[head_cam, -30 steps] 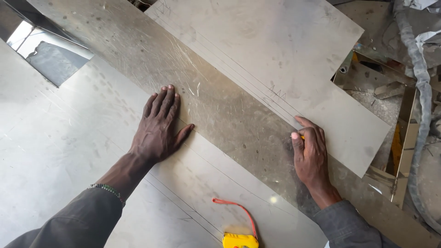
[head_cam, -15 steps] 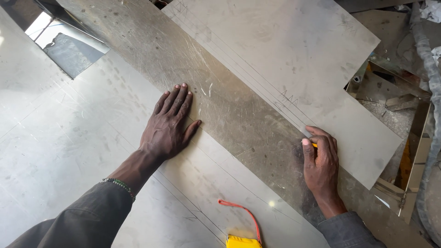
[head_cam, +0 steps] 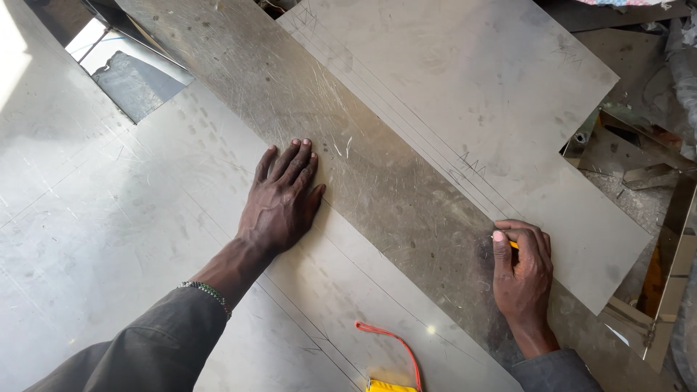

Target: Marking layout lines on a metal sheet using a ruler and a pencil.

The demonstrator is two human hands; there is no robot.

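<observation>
Over on the left, a big pale metal sheet (head_cam: 94,239) lies flat, scuffed and faintly scribed with lines. The left hand (head_cam: 279,203) is spread flat, palm down, all fingers out straight and close together, holding nothing, just pressing. Its fingertips reach onto the long scratched metal strip (head_cam: 363,181) that runs diagonally from the top left down toward the lower right; the heel of the hand sits on the pale sheet beside the strip's edge. A beaded bracelet (head_cam: 207,292) rings that wrist, just above a dark grey sleeve (head_cam: 145,348).

Down at the bottom edge, between the 2 arms, there's a yellow tape measure (head_cam: 388,385) with an orange loop strap (head_cam: 396,345), lying on the pale sheet, untouched.

Moving right, the right hand (head_cam: 521,272) is curled into a tight grip around a small yellow marking tool (head_cam: 514,245), only a sliver of it showing past the thumb. That hand rests on the strip right where it meets the upper metal sheet (head_cam: 494,94), the tip at that sheet's scribed edge lines.

Far right, metal offcuts (head_cam: 639,167) lie jumbled.
</observation>
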